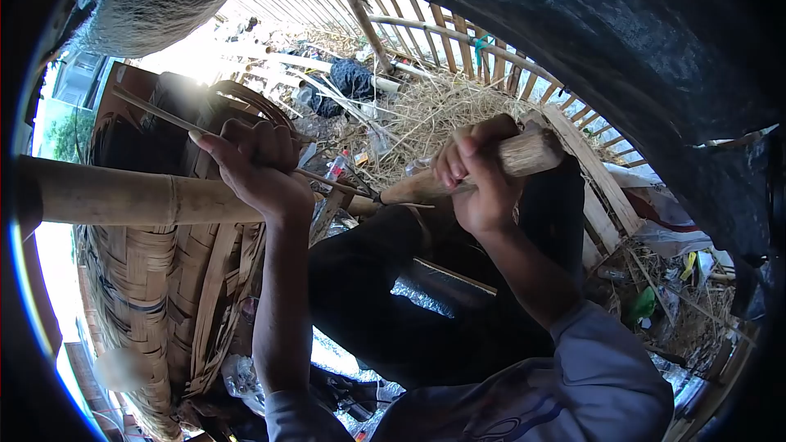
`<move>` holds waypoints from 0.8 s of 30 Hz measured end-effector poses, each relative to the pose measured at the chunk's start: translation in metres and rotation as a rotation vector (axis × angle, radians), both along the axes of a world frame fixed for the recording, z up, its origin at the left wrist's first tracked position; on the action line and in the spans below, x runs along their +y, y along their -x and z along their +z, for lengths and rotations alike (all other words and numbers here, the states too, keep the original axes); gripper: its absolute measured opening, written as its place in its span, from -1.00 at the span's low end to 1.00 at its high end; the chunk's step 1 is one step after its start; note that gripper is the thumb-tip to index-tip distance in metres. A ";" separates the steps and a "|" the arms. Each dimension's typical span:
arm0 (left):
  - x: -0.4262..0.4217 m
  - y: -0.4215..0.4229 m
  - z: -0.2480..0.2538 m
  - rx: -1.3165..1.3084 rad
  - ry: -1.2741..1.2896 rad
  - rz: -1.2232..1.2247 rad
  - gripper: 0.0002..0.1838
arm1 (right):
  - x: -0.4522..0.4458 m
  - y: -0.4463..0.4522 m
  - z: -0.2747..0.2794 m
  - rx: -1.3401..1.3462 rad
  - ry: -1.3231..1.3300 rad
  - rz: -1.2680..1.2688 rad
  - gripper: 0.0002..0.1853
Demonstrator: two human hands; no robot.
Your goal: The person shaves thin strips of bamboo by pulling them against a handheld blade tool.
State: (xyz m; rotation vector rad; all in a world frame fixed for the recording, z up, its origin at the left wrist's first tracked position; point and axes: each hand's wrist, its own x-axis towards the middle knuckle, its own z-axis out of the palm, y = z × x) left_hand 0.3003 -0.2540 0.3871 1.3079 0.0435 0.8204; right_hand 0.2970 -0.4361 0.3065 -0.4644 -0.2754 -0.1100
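My left hand [258,164] is closed around a thin bamboo strip [151,109], which runs from the upper left down to the right past my fist. To the right, my right hand [483,172] grips a thick wooden handle [528,153]. The handle's narrower part [409,188] points left, and its far end lies near the strip's lower right end. Whether the two touch is unclear. Behind and below my left hand, a thick bamboo pole [123,196] stretches in from the left edge.
Woven bamboo [139,303] stands at the lower left. My bent legs [368,286] are below my hands. Straw [442,106], a black plastic bag [352,78] and a bottle [336,165] lie beyond. A slatted bamboo fence [446,39] and dark sheeting [622,41] enclose the top and right.
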 end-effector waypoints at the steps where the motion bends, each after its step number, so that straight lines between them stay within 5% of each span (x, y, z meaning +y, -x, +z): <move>1: -0.002 -0.001 0.002 0.010 -0.005 0.001 -0.41 | 0.006 0.001 -0.013 -0.027 0.151 0.030 -0.82; 3: -0.006 -0.001 0.003 0.025 -0.005 -0.013 -0.39 | 0.016 0.007 -0.038 -0.038 0.599 -0.005 -0.81; 7: -0.008 -0.001 0.002 0.031 0.046 -0.013 -0.41 | 0.005 0.008 -0.016 -0.004 0.613 -0.006 -0.80; 9: -0.006 0.000 0.003 0.019 0.075 -0.021 -0.41 | -0.003 0.003 0.004 0.032 0.023 -0.001 -0.79; 13: 0.003 -0.004 0.000 0.025 0.029 0.027 -0.42 | 0.004 0.010 -0.017 -0.041 0.001 0.081 -0.82; 15: 0.004 -0.001 -0.001 0.034 0.032 0.049 -0.43 | 0.008 0.017 -0.029 0.032 0.610 0.018 -0.79; 18: 0.000 -0.001 -0.001 0.031 0.022 0.032 -0.43 | 0.013 0.024 -0.020 -0.222 0.619 -0.154 -0.77; 21: 0.002 0.004 0.000 0.018 0.023 -0.001 -0.43 | -0.004 0.027 0.004 -0.035 0.137 0.069 -0.78; 24: -0.003 0.002 0.003 0.007 0.045 -0.027 -0.44 | -0.003 0.024 -0.006 0.012 -0.065 0.127 -0.79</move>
